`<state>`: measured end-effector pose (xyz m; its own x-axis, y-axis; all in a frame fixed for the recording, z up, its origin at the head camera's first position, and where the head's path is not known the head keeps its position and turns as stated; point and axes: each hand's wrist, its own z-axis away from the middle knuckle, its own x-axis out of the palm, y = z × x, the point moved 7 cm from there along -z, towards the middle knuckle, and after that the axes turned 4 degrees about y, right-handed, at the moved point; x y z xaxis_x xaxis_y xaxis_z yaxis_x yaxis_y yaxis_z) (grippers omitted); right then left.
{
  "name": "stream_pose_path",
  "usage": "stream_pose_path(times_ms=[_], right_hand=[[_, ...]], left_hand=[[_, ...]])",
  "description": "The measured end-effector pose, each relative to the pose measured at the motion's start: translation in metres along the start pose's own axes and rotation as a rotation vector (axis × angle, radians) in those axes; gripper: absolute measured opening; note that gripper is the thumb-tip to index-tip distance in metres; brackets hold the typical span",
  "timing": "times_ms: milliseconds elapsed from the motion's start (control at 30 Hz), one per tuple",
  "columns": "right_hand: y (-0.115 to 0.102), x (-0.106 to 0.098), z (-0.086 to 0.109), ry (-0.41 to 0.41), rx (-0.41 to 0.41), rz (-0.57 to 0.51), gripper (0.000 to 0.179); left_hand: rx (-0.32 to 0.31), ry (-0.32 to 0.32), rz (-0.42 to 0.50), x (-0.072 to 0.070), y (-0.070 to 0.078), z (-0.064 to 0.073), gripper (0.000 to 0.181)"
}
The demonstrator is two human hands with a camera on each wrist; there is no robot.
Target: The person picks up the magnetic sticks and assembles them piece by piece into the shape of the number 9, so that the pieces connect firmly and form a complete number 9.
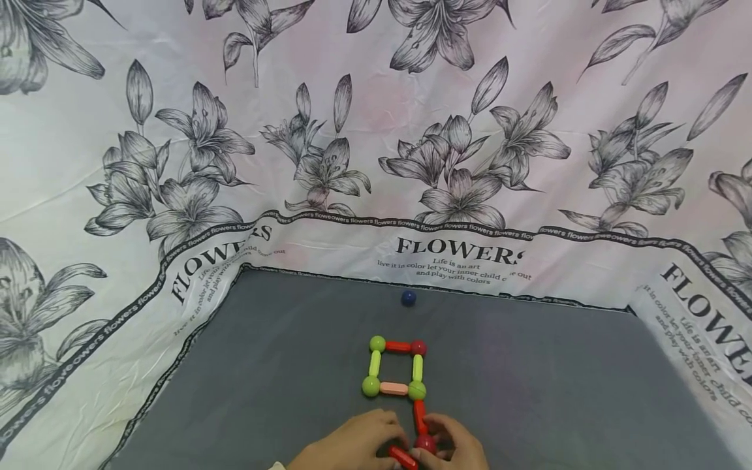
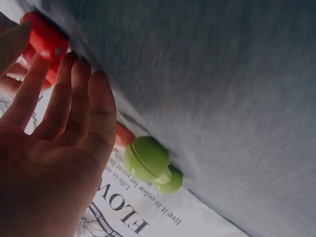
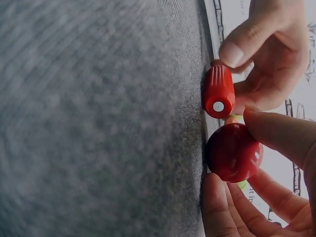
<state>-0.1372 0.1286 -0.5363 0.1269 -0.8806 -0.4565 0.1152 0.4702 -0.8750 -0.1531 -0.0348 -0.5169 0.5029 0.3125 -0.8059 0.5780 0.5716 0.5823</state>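
My left hand (image 1: pixel 358 444) pinches a short red rod (image 3: pixel 218 93) between thumb and fingers, low over the grey surface. In the right wrist view the rod's metal-tipped end stands beside a glossy red ball (image 3: pixel 233 153). Thumb and fingers of my right hand (image 1: pixel 455 447) hold that ball from both sides. Another red rod (image 1: pixel 420 416) runs from the ball up to a green ball (image 1: pixel 416 390). That green ball is a corner of a square of balls and rods, with a pink rod (image 1: pixel 393 389), yellow-green rods (image 1: pixel 375 364), a red top rod (image 1: pixel 398 346) and a dark red ball (image 1: pixel 418 347).
A single blue ball (image 1: pixel 408 298) lies beyond the square, near the far edge of the grey surface (image 1: pixel 282 352). White cloth with printed flowers (image 1: pixel 464 254) rises behind it and along both sides.
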Motion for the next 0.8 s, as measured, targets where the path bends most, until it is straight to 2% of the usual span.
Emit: stream_pose_path(times_ms=[167,400,800], right_hand=[[0.0004,0.0,-0.0014,-0.003,0.001,0.011,0.061],[0.0008,-0.0006,-0.003,-0.003,0.029,0.028,0.064],[0.0025,0.0005,-0.0038,0.008,0.029,0.037,0.065]], left_hand=[[0.011,0.041,0.0,0.0028,0.0006,0.0036,0.024],[-0.048,0.09,0.101,0.002,-0.0055,0.0071,0.026],[-0.052,0.094,0.072,0.0039,-0.0058,0.0057,0.018]])
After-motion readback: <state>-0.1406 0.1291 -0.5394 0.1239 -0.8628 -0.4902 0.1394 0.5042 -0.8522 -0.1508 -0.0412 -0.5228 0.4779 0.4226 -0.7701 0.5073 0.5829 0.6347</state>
